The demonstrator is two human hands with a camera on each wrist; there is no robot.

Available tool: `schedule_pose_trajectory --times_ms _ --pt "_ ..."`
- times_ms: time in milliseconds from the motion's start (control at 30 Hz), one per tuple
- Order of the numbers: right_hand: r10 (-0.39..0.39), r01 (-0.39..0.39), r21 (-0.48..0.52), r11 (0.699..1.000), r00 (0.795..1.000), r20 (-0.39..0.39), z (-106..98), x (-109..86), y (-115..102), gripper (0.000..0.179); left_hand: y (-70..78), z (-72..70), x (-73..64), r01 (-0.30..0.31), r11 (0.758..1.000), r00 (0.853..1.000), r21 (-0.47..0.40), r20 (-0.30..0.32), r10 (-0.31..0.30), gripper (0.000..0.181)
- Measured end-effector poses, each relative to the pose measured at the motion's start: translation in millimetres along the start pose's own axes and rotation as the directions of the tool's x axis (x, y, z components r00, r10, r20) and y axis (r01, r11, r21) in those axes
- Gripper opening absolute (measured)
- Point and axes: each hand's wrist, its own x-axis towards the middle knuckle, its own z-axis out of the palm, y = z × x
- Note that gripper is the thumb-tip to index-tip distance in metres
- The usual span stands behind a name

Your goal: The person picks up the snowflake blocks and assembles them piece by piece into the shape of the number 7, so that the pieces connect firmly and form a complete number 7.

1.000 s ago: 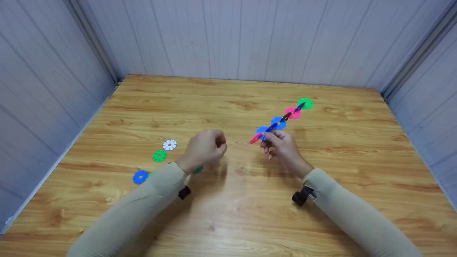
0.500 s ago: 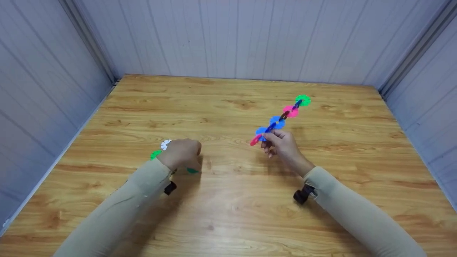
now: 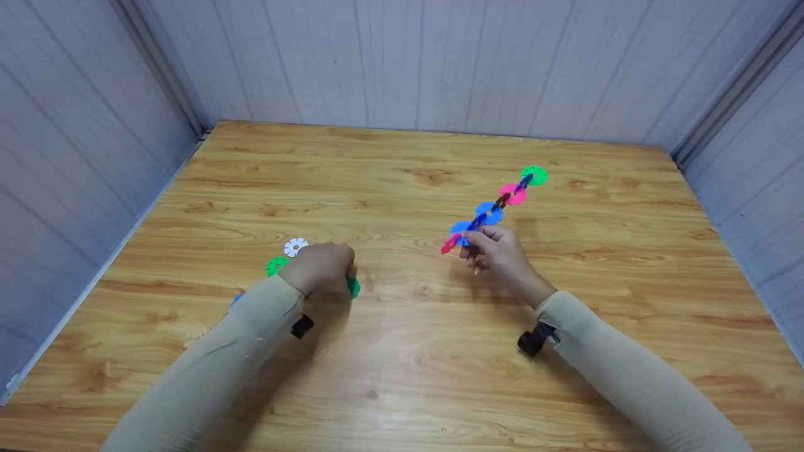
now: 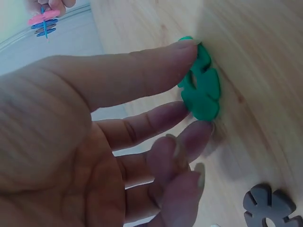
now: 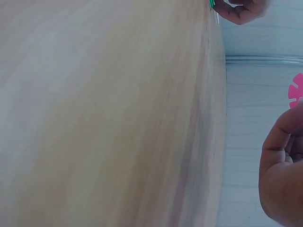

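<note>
My left hand (image 3: 320, 267) is low over the table at left of centre. Its thumb and fingertips pinch a green notched disc (image 4: 203, 92), which stands tilted on edge; in the head view this disc (image 3: 353, 288) peeks out beside the fingers. My right hand (image 3: 502, 257) grips the near end of a chain of interlocked notched discs (image 3: 488, 213) in blue, pink, dark brown and green, slanting up and away to the right. A pink disc (image 3: 450, 243) forms its near end, by the thumb. The right wrist view catches only a bit of this pink disc (image 5: 296, 90).
Left of my left hand lie a white disc (image 3: 296, 247) and another green disc (image 3: 277, 266). A blue disc (image 3: 237, 299) is mostly hidden behind the left sleeve. The left wrist view shows a dark grey disc (image 4: 270, 205) on the wood. Panel walls (image 3: 389, 63) enclose the table.
My left hand has moved left and down from mid-table to the green disc, now pinched and tilted up. The right hand and its chain have hardly moved.
</note>
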Motion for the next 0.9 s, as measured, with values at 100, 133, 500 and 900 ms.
schedule_pose_trajectory --times_ms 100,133,500,900 --pt "0.003 -0.003 -0.012 1.000 1.000 0.007 0.8 -0.5 -1.3 0.021 -0.3 1.3 0.5 0.009 0.999 1.000 -0.045 0.008 -0.009 0.020" --pt "0.003 -0.003 -0.018 1.000 1.000 0.012 1.3 -0.5 -1.9 0.021 -0.5 2.0 0.4 0.009 0.998 1.000 -0.063 -0.002 -0.009 0.023" --pt "0.021 -0.020 -0.038 0.999 1.000 0.010 6.8 -0.3 -2.8 0.023 -2.2 7.0 7.8 -0.206 0.954 0.973 -0.219 -0.153 0.175 0.012" --pt "0.000 -0.001 -0.023 1.000 1.000 -0.013 7.9 0.8 -0.5 0.023 21.5 22.4 24.4 -0.393 0.751 0.903 -0.531 -0.375 0.208 0.008"
